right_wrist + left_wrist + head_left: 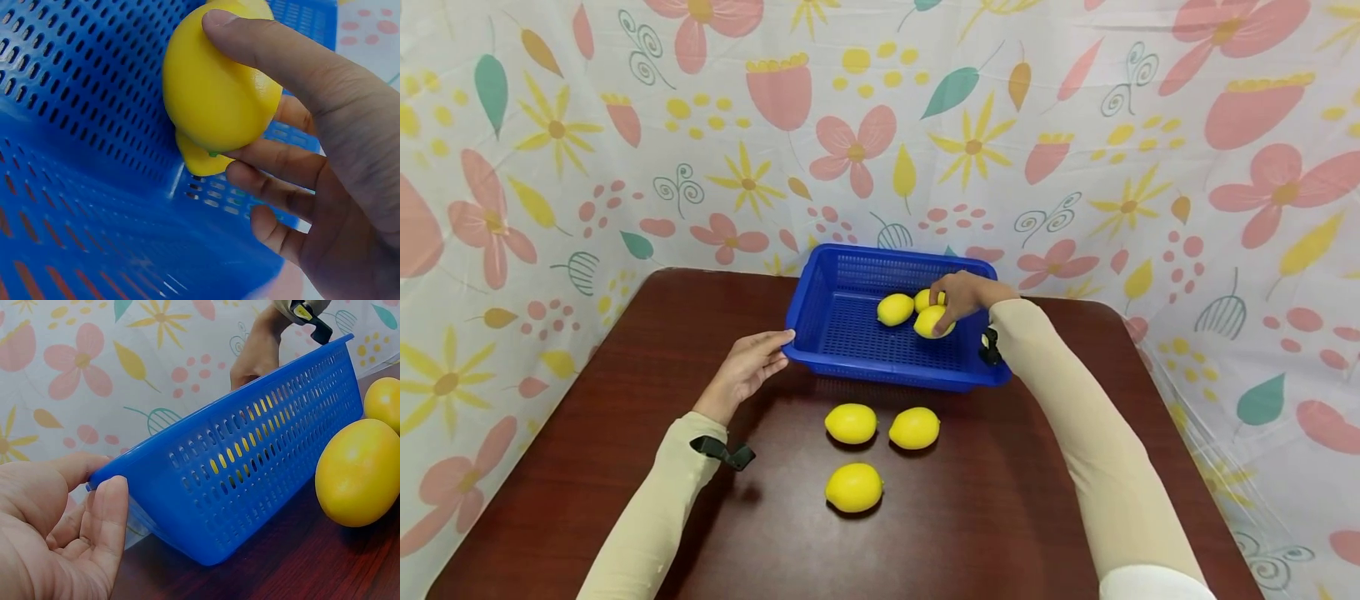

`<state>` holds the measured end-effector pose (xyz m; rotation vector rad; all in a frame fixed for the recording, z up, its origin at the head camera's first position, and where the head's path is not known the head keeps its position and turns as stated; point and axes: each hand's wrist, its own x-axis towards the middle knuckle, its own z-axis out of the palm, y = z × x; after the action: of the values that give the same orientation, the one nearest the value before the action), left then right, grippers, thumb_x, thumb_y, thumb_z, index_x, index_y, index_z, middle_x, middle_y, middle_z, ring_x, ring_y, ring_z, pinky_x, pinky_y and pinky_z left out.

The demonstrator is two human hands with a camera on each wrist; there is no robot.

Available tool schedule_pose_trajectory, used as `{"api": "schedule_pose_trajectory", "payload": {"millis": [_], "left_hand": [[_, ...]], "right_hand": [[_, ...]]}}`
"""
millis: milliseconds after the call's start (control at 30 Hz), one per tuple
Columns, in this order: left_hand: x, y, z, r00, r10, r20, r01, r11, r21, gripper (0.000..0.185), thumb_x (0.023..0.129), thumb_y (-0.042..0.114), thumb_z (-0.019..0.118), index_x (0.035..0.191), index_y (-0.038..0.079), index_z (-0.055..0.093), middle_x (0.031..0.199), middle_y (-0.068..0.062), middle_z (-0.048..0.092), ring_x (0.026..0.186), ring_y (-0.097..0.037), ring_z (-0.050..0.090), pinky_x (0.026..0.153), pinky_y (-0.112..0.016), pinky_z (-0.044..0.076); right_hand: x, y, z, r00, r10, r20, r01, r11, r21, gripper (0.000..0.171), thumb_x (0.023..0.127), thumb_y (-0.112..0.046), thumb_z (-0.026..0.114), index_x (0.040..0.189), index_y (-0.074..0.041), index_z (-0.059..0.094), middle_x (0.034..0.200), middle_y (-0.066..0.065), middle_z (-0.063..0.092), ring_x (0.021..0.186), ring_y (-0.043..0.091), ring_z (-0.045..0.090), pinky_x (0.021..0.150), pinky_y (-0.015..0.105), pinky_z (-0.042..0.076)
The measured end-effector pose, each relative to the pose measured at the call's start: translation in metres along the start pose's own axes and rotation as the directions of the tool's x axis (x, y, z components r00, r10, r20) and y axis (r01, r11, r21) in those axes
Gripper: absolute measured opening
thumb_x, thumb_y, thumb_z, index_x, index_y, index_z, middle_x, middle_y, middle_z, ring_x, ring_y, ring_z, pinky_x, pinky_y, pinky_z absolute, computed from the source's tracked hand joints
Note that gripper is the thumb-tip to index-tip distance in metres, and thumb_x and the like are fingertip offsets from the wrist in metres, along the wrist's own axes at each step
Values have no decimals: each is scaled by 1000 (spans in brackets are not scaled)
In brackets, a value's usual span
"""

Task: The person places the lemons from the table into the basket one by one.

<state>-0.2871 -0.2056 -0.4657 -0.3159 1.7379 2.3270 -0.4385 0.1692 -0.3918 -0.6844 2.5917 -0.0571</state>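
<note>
Right now your right hand (964, 293) reaches into the blue perforated plastic basket (835, 350) and has its grip closed around a smooth yellow lemon (931, 322); in the right wrist view your thumb lies over the top of it and your fingers (275, 164) curl beneath, the fruit held just above the basket floor or barely on it, which you cannot settle from these views. Two more yellow lemons sit inside the basket: one (895, 309) lies in the open to the left of the held one, while the other (924, 299) is mostly hidden behind your hand, so only a sliver shows.

Your left hand (747, 365) rests at the basket's near-left corner with a loose, wide grip; the thumb and straight fingers (107, 519) touch the rim without curling round it. From the left wrist view the basket wall blocks what lies inside, apart from yellow glimpsed through the slots.

On the dark brown wooden tabletop (625, 350) in front of the basket lie three loose yellow lemons: a left one (851, 423) and a right one (914, 428) side by side, close but apart, and a nearer one (853, 487) below them. The basket's far-right corner is cut off behind your forearm. A floral-printed cloth backdrop (1075, 125) surrounds the tabletop.
</note>
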Motion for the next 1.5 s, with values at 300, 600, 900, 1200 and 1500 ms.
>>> {"api": "schedule_pose_trajectory", "payload": {"millis": [300, 600, 900, 1200, 1500], "left_hand": [[0, -1, 1, 1000, -1, 6, 1, 1000, -18, 16, 98, 14, 71, 84, 19, 74, 79, 7, 66, 62, -2, 60, 64, -15, 57], [1, -1, 1, 1000, 0, 5, 0, 1000, -7, 15, 98, 15, 71, 84, 19, 74, 79, 7, 65, 63, -2, 60, 65, -15, 57], [0, 0, 2, 1000, 5, -5, -5, 1000, -4, 16, 98, 14, 71, 84, 19, 75, 76, 6, 66, 61, -1, 60, 64, -15, 57], [1, 0, 4, 1000, 1, -6, -1, 1000, -18, 19, 99, 12, 70, 82, 19, 75, 75, 7, 68, 59, -1, 61, 63, -15, 57], [1, -1, 3, 1000, -4, -16, 4, 1000, -5, 15, 98, 14, 71, 84, 18, 74, 78, 6, 67, 60, -1, 61, 65, -15, 58]], "right_hand": [[1, 3, 10, 998, 68, 12, -68, 998, 7, 69, 75, -55, 88, 126, -16, 64, 140, 15, 56, 121, 33, 52, 94, 49, 53], [-4, 1, 8, 998, 60, -21, -60, 998, -24, 71, 76, -58, 86, 129, -17, 64, 133, 14, 62, 128, 38, 52, 100, 55, 51], [-38, -2, -1, 968, -63, -242, 71, 997, 27, 60, 83, -46, 83, 126, -8, 67, 120, 17, 70, 109, 34, 66, 93, 52, 56], [-70, 3, 6, 887, -4, -462, 83, 985, 149, 50, 90, -43, 78, 119, -3, 69, 106, 17, 74, 94, 32, 71, 83, 50, 59], [-110, -9, 28, 815, 67, -576, 95, 964, 247, 44, 90, -43, 78, 112, -6, 72, 91, 10, 75, 74, 23, 68, 65, 40, 58]]}}
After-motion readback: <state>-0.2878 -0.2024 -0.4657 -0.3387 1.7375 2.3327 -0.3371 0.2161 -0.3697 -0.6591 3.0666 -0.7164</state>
